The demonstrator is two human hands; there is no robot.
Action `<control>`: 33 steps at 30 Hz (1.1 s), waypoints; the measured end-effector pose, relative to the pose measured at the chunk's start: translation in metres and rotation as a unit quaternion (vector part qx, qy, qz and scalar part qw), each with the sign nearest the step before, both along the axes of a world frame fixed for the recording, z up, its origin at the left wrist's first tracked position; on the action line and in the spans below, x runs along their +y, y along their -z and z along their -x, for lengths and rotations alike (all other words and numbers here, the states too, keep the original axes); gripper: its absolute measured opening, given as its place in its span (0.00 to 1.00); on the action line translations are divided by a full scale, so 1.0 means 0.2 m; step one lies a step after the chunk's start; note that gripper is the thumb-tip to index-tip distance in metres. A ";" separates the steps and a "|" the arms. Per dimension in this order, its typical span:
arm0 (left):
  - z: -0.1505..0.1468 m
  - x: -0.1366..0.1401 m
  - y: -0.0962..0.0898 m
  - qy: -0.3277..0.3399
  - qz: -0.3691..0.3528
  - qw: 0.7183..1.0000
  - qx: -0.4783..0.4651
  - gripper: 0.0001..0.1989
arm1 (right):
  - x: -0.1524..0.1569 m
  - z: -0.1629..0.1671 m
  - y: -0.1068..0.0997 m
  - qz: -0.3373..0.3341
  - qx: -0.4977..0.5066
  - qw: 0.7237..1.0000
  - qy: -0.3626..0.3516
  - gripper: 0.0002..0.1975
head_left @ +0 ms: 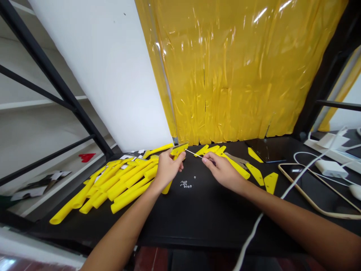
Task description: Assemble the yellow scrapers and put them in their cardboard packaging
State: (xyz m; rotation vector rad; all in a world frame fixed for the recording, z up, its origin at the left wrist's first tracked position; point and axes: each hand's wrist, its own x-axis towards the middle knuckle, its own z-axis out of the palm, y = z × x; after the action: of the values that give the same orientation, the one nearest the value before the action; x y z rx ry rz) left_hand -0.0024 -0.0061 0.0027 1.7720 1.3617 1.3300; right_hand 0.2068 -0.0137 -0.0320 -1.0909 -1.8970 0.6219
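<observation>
My left hand is closed around a yellow plastic piece, lifted above the black tabletop. Fingers of my right hand close round the handle end of a thin screwdriver; its metal shaft points left and its tip meets the yellow piece. The handle is mostly hidden by my fingers. Between and below my hands lies a small cluster of silver screws or nuts, too small to tell apart. Left of my left hand is a heap of yellow tubular handles.
Flat yellow blades and more yellow parts lie behind and right of my right hand. A dark tablet, a phone-like framed device, and white chargers sit at the right. A white cable crosses the front edge.
</observation>
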 end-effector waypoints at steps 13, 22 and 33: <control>0.02 -0.01 0.03 0.038 -0.025 0.997 0.063 0.14 | -0.03 0.01 -0.03 0.040 0.036 0.999 -0.001 0.17; 0.01 -0.03 0.01 0.020 -0.060 0.994 0.091 0.13 | -0.01 -0.02 -0.06 0.084 0.044 0.995 -0.036 0.20; 0.00 -0.05 0.00 0.016 -0.092 0.990 0.101 0.20 | -0.02 0.01 -0.06 0.218 0.164 0.958 -0.087 0.19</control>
State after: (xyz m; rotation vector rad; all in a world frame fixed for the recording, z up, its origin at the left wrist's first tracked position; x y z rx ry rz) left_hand -0.0023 -0.0162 0.0027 2.0923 1.3455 1.3243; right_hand 0.2056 -0.0183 -0.0198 -1.0120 -1.6115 1.2869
